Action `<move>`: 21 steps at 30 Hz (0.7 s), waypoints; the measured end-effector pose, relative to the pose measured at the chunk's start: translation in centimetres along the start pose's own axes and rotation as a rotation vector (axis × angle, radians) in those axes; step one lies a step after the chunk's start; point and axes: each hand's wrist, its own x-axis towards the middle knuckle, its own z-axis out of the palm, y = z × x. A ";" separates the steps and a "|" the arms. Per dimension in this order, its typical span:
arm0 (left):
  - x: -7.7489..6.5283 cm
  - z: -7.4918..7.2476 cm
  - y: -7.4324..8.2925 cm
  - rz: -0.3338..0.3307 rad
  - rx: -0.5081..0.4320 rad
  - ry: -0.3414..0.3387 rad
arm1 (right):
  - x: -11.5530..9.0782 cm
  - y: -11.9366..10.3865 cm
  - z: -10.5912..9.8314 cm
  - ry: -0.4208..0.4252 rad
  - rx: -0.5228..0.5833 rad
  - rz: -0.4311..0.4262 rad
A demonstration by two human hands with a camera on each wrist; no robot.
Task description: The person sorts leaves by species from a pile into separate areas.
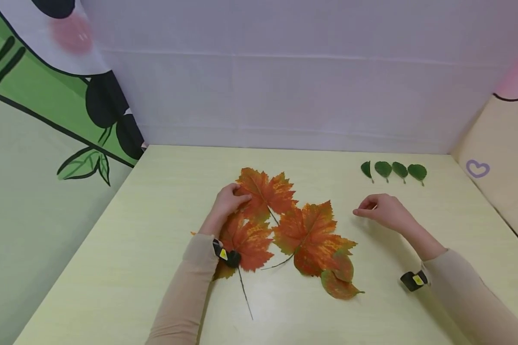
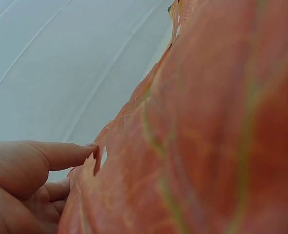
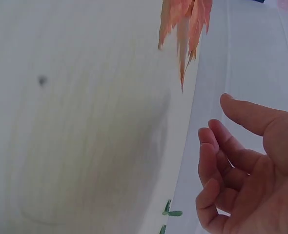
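Three large orange-red maple leaves with thin stems lie close together on the table. My left hand [image 1: 227, 203] pinches the left edge of the uppermost maple leaf [image 1: 265, 192], its thumb lying over the leaf. In the left wrist view a red leaf surface [image 2: 202, 126] fills most of the picture beside that thumb. Below it, the lower left leaf [image 1: 253, 242] is partly covered by the wrist. To the right lies another maple leaf [image 1: 307, 232]. My right hand [image 1: 384, 211] hovers over the table right of the leaves, fingers loosely bent and holding nothing.
Small green leaves [image 1: 383, 169] stand in a row near the table's back right, one narrower than the others. Smaller rounded orange-green leaves [image 1: 338, 286] adjoin the right maple leaf. A pale cloth wall [image 1: 285, 96] rises behind the table [image 1: 164, 191], with printed panels at both sides.
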 end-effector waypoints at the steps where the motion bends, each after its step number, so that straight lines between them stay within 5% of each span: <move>1: -0.1 0.0 0.0 0.000 0.000 0.001 | -0.5 -0.3 0.2 -0.010 -0.002 -0.012; 12: -0.2 -0.1 0.1 0.003 -0.004 -0.002 | -5.3 -4.1 2.3 -0.143 0.003 -0.087; 21: -0.2 0.1 0.1 -0.014 -0.031 -0.010 | -7.4 -6.1 3.9 -0.222 -0.126 -0.108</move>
